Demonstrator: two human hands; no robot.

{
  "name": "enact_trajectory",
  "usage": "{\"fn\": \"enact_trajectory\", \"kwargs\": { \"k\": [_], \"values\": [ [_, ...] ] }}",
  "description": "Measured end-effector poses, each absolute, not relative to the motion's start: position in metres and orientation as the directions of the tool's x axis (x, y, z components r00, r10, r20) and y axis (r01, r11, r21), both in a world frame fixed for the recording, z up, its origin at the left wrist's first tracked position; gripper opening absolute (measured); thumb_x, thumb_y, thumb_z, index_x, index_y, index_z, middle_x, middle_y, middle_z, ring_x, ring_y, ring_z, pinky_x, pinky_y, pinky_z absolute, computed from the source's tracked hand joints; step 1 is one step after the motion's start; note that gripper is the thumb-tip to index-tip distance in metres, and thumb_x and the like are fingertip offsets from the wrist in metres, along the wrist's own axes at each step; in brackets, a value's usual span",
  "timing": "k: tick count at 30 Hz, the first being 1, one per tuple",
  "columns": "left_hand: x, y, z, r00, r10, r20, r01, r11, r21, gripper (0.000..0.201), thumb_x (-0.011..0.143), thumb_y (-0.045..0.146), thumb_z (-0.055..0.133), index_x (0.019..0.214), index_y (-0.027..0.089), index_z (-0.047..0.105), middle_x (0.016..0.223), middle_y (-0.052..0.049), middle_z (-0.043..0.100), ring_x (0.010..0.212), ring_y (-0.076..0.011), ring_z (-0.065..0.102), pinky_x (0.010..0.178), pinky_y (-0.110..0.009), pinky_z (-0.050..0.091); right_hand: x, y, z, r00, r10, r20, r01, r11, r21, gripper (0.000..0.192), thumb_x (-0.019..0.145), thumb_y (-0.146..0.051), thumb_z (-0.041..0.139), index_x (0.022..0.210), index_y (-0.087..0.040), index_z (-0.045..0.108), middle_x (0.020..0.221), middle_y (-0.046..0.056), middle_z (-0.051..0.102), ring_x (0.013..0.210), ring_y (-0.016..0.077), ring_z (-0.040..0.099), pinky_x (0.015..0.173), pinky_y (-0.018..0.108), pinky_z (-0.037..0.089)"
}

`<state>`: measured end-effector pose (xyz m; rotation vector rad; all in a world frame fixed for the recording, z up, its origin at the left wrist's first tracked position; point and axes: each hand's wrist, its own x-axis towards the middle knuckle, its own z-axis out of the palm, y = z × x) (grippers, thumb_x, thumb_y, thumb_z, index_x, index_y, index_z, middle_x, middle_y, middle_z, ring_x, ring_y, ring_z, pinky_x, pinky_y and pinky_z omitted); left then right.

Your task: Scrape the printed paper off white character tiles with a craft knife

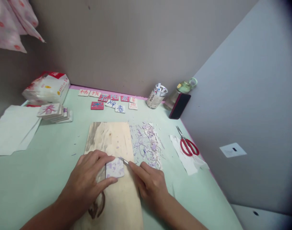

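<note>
A small square tile [115,168], pale with purple patches, lies on a wooden board [119,201]. My left hand [90,175] grips it from the left, with the forefinger along its top edge and the thumb at its lower edge. In my right hand [152,182] is a slim metal carving knife [124,161], held like a pen. Its tip touches or hovers at the tile's upper right corner; I cannot tell which. Purple and white shavings [148,143] are scattered on the table just right of the board.
Red-handled scissors [189,147] rest on white tissue [184,156] at right. Behind stand a can [156,96], a phone [180,106] and a green-lidded bottle [172,99]. Several character tiles [97,105] lie at the back. Stacked tiles [50,110], paper [14,127] and a tissue pack [47,88] are left.
</note>
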<state>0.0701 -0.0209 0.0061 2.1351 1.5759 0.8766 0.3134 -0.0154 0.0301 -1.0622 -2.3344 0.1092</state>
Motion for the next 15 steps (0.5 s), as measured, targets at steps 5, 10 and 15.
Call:
{"fn": "enact_trajectory", "kwargs": {
  "k": [5, 10, 15],
  "values": [
    [0.069, -0.02, 0.005, 0.224, 0.936, 0.272, 0.735, -0.346, 0.583, 0.039, 0.085, 0.05, 0.069, 0.119, 0.032, 0.06, 0.108, -0.002, 0.062, 0.1, -0.026, 0.058, 0.088, -0.042, 0.042, 0.313, -0.013, 0.034, -0.541, 0.72, 0.436, 0.678, 0.68, -0.281, 0.03, 0.1, -0.016, 0.041, 0.121, -0.013, 0.063, 0.067, 0.002, 0.056, 0.051, 0.0128, 0.049, 0.045, 0.026, 0.033],
    [0.068, -0.02, 0.004, 0.203, 0.938, 0.281, 0.737, -0.335, 0.586, 0.038, 0.086, 0.049, 0.068, 0.12, 0.033, 0.06, 0.109, -0.002, 0.063, 0.1, -0.0259, 0.06, 0.088, -0.041, 0.043, 0.307, -0.002, 0.029, -0.446, 0.788, 0.425, 0.725, 0.597, -0.345, 0.029, 0.101, -0.019, 0.041, 0.118, -0.016, 0.065, 0.07, 0.002, 0.059, 0.054, 0.0131, 0.053, 0.047, 0.024, 0.035],
    [0.065, -0.021, -0.005, 0.219, 0.926, 0.308, 0.727, -0.365, 0.581, 0.043, 0.085, 0.057, 0.067, 0.12, 0.034, 0.059, 0.111, -0.002, 0.063, 0.101, -0.0271, 0.06, 0.089, -0.041, 0.043, 0.304, -0.002, 0.038, -0.394, 0.851, 0.346, 0.732, 0.519, -0.441, 0.035, 0.1, -0.018, 0.037, 0.131, -0.017, 0.055, 0.089, 0.007, 0.065, 0.073, 0.0182, 0.061, 0.061, 0.028, 0.048]
  ]
}}
